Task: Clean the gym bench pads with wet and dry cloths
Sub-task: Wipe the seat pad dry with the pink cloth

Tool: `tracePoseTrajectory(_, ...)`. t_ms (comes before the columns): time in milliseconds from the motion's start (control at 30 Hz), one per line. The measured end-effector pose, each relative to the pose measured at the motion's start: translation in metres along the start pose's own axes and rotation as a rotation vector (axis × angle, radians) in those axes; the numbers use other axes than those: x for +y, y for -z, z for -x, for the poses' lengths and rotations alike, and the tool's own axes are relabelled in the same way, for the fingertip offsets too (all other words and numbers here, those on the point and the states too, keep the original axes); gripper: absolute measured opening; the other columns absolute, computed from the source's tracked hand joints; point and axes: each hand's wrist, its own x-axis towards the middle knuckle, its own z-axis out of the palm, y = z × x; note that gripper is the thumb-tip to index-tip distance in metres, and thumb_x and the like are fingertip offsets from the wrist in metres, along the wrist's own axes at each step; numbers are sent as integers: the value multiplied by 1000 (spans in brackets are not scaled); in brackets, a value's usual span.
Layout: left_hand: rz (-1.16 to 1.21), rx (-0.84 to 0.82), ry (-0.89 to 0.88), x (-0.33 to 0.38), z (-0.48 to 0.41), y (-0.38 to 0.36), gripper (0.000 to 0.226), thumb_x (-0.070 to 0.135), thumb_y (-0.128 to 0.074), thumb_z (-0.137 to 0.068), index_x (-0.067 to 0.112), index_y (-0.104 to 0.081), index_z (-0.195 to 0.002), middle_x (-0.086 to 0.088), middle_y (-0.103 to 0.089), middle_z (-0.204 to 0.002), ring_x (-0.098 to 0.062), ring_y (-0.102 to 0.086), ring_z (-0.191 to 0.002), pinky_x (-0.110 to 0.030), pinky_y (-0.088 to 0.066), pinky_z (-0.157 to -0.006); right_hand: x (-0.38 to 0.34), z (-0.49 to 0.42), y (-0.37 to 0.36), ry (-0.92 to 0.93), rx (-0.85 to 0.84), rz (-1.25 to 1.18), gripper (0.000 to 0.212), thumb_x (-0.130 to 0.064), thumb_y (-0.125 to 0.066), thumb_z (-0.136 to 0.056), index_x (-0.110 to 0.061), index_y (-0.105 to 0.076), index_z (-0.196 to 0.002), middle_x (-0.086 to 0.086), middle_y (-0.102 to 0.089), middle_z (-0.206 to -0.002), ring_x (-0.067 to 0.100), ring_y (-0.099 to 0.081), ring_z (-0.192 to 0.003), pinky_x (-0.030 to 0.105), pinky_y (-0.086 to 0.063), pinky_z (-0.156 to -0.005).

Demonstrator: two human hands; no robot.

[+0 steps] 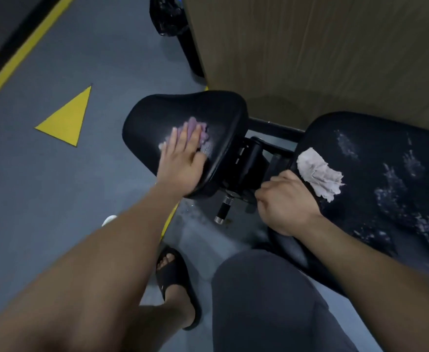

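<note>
We press our left hand [180, 163] flat, fingers spread, on the purple cloth [195, 129] lying on the small seat pad [162, 110]. Our right hand [284, 201] is curled on the near edge of the long back pad [386, 174], a grey cloth [320, 172] pinned under it. To do this well, we judge we should keep the palm flat and work overlapping strokes to the pad's rim. The long pad shows smeary wet streaks. We see 0 containers here.
</note>
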Motion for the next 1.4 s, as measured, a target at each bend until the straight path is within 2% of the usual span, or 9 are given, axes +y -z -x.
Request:
tracePoseTrajectory(200, 5, -58, 67, 13, -68, 15, 65, 43, -16, -100, 34, -3, -163, 13, 6, -170, -22, 9, -157, -45, 6, -126, 1, -2, -1, 19, 9, 4, 29, -30, -35, -87, -27, -45, -60, -10, -47, -65, 17, -43, -68, 35, -39, -87)
tracePoseTrajectory(400, -105, -112, -266, 6, -14, -3, 73, 41, -17, -91, 32, -7, -163, 9, 3, -171, -17, 7, -157, -45, 1, -128, 2, -2, -8, 11, 87, 14, 34, -29, -33, -83, -24, -51, -54, -7, -51, -58, 20, -49, -63, 37, -41, -84)
tracePoseTrajectory(600, 9, -121, -10, 32, -88, 20, 55, 43, -10, -108, 36, -5, -162, 6, -1, -171, -21, 6, -157, -46, 7, -125, 5, -2, -14, 36, 114, 23, 41, -31, -29, -86, -23, -55, -55, -6, -52, -59, 20, -48, -64, 38, -40, -83)
tracePoseTrajectory(733, -140, -87, -251, 28, -55, 3, 65, 41, -11, -99, 31, -4, -163, 4, 0, -171, -24, 0, -158, -48, -2, -128, 4, -2, -12, 40, 162, 5, 36, -29, -33, -84, -22, -48, -53, -4, -52, -57, 20, -45, -61, 38, -40, -81)
tracePoseTrajectory(833, -145, -31, -419, 9, 17, -6, 64, 31, -31, -98, 23, -25, -161, -3, -15, -170, -28, -9, -157, -51, -12, -126, 3, 0, -10, 47, 173, -12, 34, -29, -32, -83, -23, -47, -53, -3, -53, -57, 21, -47, -61, 38, -43, -81)
tracePoseTrajectory(967, -225, -64, -404, -9, 74, -12, 64, 30, -36, -97, 27, -28, -160, 0, -10, -171, -25, 1, -158, -53, -12, -126, 3, 1, -10, 31, 130, -9, 44, -30, -26, -86, -22, -56, -56, -6, -53, -59, 20, -49, -64, 38, -42, -86)
tracePoseTrajectory(1100, -335, -64, -393, 0, 58, -11, 60, 35, -31, -99, 37, -31, -158, 4, -9, -171, -23, 2, -158, -50, -12, -127, 4, -2, -12, 29, 163, -12, 40, -30, -30, -84, -22, -54, -54, -4, -53, -57, 21, -48, -61, 39, -43, -83)
tracePoseTrajectory(1267, -588, -98, -485, 45, -1, -8, 53, 41, -26, -100, 30, -58, -142, 3, -23, -168, -30, -8, -157, -53, -14, -125, 5, -1, -16, 27, 203, -18, 35, -28, -39, -82, -19, -58, -54, -1, -56, -57, 22, -46, -59, 39, -43, -81)
tracePoseTrajectory(1400, -761, -201, -481, 100, -61, -4, 62, 44, -18, -104, 16, -45, -152, 0, -27, -166, -24, 1, -157, -49, -4, -126, 6, -2, -19, 18, 234, -48, 36, -28, -36, -82, -20, -56, -53, -2, -53, -55, 20, -37, -59, 37, -37, -79)
